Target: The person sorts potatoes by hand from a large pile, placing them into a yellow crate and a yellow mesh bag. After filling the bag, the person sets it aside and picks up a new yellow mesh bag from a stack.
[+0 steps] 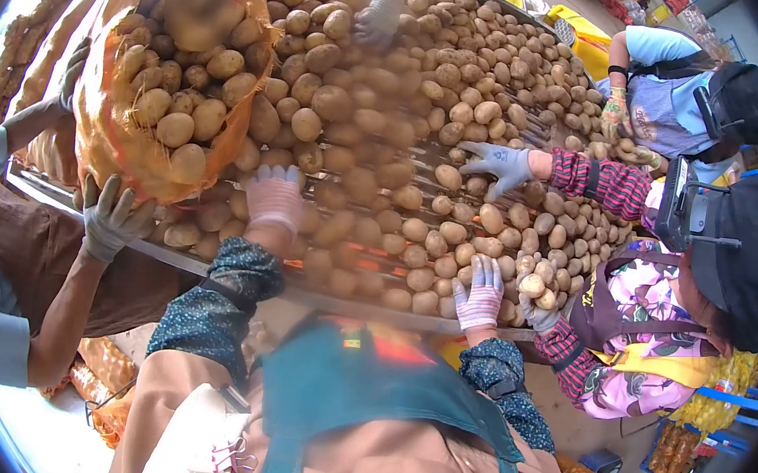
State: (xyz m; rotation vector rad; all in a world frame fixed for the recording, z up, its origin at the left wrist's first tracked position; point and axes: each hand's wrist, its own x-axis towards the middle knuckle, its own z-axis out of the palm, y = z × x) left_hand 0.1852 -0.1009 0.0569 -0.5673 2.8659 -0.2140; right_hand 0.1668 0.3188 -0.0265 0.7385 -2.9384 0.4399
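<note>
My left hand [273, 202], in a pink-and-white striped glove, lies with fingers stretched on the potatoes near the front edge, just right of an orange mesh sack. My right hand [480, 303], in a matching glove, rests at the near edge with its fingers apart, touching potatoes. Loose potatoes [492, 219] cover the slatted sorting conveyor [371, 314] around both hands. The orange mesh sack [101, 115], full of potatoes, stands at the left. A blurred smudge hides part of the middle of the view.
At left, a co-worker's gloved hands [113, 220] hold the sack. To the right, a person in striped sleeves [606, 186] reaches a grey glove [497, 166] over the potatoes and holds several in the other hand. Another person [662, 91] works beyond. Filled sacks [107, 363] lie below left.
</note>
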